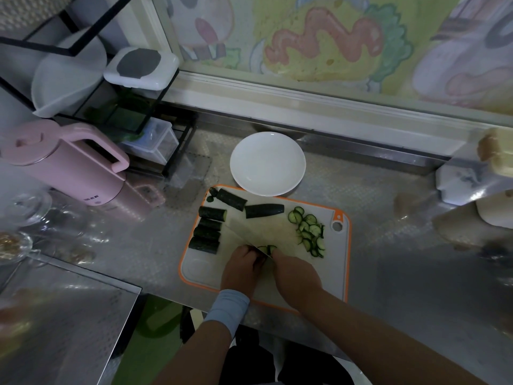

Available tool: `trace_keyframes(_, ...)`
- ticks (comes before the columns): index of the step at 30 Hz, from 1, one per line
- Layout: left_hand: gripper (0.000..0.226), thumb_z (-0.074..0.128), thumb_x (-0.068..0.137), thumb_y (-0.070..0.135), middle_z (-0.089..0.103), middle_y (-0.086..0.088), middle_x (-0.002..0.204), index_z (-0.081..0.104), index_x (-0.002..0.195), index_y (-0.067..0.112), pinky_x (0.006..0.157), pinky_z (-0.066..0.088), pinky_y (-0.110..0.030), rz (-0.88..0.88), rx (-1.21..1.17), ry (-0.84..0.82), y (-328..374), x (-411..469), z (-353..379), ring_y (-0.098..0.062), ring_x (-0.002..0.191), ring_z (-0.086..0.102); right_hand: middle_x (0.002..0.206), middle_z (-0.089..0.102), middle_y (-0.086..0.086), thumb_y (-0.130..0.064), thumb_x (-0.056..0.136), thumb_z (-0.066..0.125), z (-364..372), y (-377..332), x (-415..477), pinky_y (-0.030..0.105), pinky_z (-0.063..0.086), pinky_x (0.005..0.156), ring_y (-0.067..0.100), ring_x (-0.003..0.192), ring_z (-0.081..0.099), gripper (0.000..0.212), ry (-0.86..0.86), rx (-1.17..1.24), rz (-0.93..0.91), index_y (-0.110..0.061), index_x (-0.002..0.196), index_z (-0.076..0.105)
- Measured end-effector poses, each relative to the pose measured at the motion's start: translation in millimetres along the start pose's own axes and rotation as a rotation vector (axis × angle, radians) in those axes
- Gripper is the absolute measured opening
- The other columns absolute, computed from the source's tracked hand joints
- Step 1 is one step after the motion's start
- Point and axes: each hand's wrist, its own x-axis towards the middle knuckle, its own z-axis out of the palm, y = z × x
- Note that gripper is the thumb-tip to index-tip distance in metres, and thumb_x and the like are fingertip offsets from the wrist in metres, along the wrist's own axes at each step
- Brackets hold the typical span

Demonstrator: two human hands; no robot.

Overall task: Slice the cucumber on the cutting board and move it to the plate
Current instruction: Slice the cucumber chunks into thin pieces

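Observation:
A white cutting board with an orange rim (340, 262) lies on the metal counter. Several dark cucumber chunks (206, 233) sit along its left and far side, and a pile of thin cucumber slices (309, 232) lies at its right. My left hand (241, 269) holds down a short cucumber piece (267, 248) with curled fingers; most of that piece is hidden. My right hand (295, 275) grips the handle of a knife (244, 236), whose blurred blade runs up and to the left beside the piece. An empty white plate (268, 163) stands just beyond the board.
A pink kettle (75, 165) stands at the left, with a black wire rack of containers (141, 76) behind it. Glassware (25, 207) sits at the far left edge. White and cream containers (472, 182) stand at the right. A raised metal surface (63, 315) lies at the lower left.

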Motion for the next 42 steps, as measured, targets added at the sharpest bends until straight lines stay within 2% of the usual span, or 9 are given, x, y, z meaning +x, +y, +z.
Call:
trace_keyframes(4, 0.009, 0.070, 0.073, 0.016, 0.066, -0.006, 0.082, 0.073, 0.081, 0.012, 0.060, 0.047, -0.023, 0.015, 0.017, 0.026, 1, 0, -1, -0.023, 0.075, 0.062, 0.059, 0.061, -0.002, -0.018, 0.073, 0.062, -2, 2, -13, 0.020, 0.039, 0.038, 0.012, 0.043, 0.056, 0.035, 0.080, -0.031, -0.024, -0.012, 0.107, 0.056)
trace_keyframes(8, 0.011, 0.067, 0.072, 0.018, 0.066, -0.006, 0.080, 0.073, 0.078, 0.011, 0.058, 0.048, -0.022, 0.016, 0.019, 0.036, 4, 0, -3, -0.023, 0.070, 0.063, 0.051, 0.052, -0.006, -0.019, 0.076, 0.073, -12, 8, -28, 0.021, 0.020, 0.038, 0.011, 0.036, 0.047, 0.026, 0.030, -0.082, 0.037, -0.015, 0.098, 0.059)
trace_keyframes(15, 0.009, 0.070, 0.072, 0.014, 0.066, -0.006, 0.082, 0.074, 0.080, 0.013, 0.059, 0.049, -0.023, -0.002, -0.001, 0.040, 4, 0, -1, -0.024, 0.073, 0.063, 0.053, 0.055, -0.004, -0.017, 0.075, 0.069, -4, 13, -26, 0.022, 0.026, 0.036, 0.012, 0.039, 0.050, 0.027, 0.041, -0.122, -0.027, -0.015, 0.100, 0.059)
trace_keyframes(19, 0.011, 0.070, 0.072, 0.014, 0.067, -0.005, 0.085, 0.074, 0.082, 0.013, 0.060, 0.047, -0.022, 0.023, 0.010, 0.056, 4, -1, -1, -0.017, 0.081, 0.055, 0.058, 0.061, 0.000, -0.021, 0.079, 0.049, 8, 6, -7, 0.023, 0.041, 0.037, 0.014, 0.043, 0.057, 0.024, 0.164, -0.043, -0.045, -0.013, 0.096, 0.064)
trace_keyframes(23, 0.012, 0.067, 0.071, 0.012, 0.066, -0.007, 0.083, 0.073, 0.081, 0.009, 0.059, 0.047, -0.025, 0.037, 0.008, 0.067, 7, -2, -2, -0.018, 0.080, 0.053, 0.057, 0.060, -0.001, -0.017, 0.071, 0.059, 6, -2, 3, 0.021, 0.037, 0.035, 0.013, 0.041, 0.055, 0.026, 0.151, -0.023, -0.035, -0.013, 0.097, 0.056)
trace_keyframes(27, 0.009, 0.070, 0.071, 0.013, 0.067, -0.007, 0.082, 0.072, 0.079, 0.010, 0.056, 0.047, -0.023, 0.039, 0.035, 0.044, 5, -2, -2, -0.025, 0.073, 0.061, 0.063, 0.062, -0.001, -0.021, 0.083, 0.043, 7, 2, -5, 0.021, 0.041, 0.040, 0.013, 0.046, 0.057, 0.027, 0.172, -0.016, -0.049, -0.013, 0.106, 0.053)
trace_keyframes(31, 0.010, 0.068, 0.071, 0.015, 0.067, -0.005, 0.081, 0.074, 0.079, 0.013, 0.057, 0.048, -0.023, 0.033, 0.048, 0.032, 3, -2, -1, -0.023, 0.071, 0.063, 0.055, 0.057, -0.004, -0.015, 0.072, 0.077, -1, 9, -24, 0.021, 0.036, 0.036, 0.012, 0.040, 0.053, 0.033, 0.128, -0.035, -0.024, -0.015, 0.099, 0.060)
trace_keyframes(36, 0.013, 0.065, 0.075, 0.020, 0.067, -0.005, 0.081, 0.075, 0.079, 0.013, 0.059, 0.049, -0.023, 0.033, 0.041, 0.041, 2, -2, -1, -0.022, 0.071, 0.063, 0.047, 0.047, -0.003, -0.019, 0.077, 0.074, -9, 17, -35, 0.023, 0.019, 0.035, 0.013, 0.033, 0.043, 0.030, 0.070, -0.094, -0.003, -0.019, 0.094, 0.050)
trace_keyframes(42, 0.021, 0.056, 0.081, 0.026, 0.067, -0.004, 0.086, 0.074, 0.084, 0.014, 0.060, 0.051, -0.025, -0.016, 0.033, 0.001, 0, -5, 1, -0.023, 0.077, 0.063, 0.057, 0.060, -0.004, -0.016, 0.063, 0.085, 2, 12, -19, 0.021, 0.037, 0.036, 0.012, 0.042, 0.056, 0.035, 0.082, -0.075, -0.043, -0.015, 0.093, 0.067)
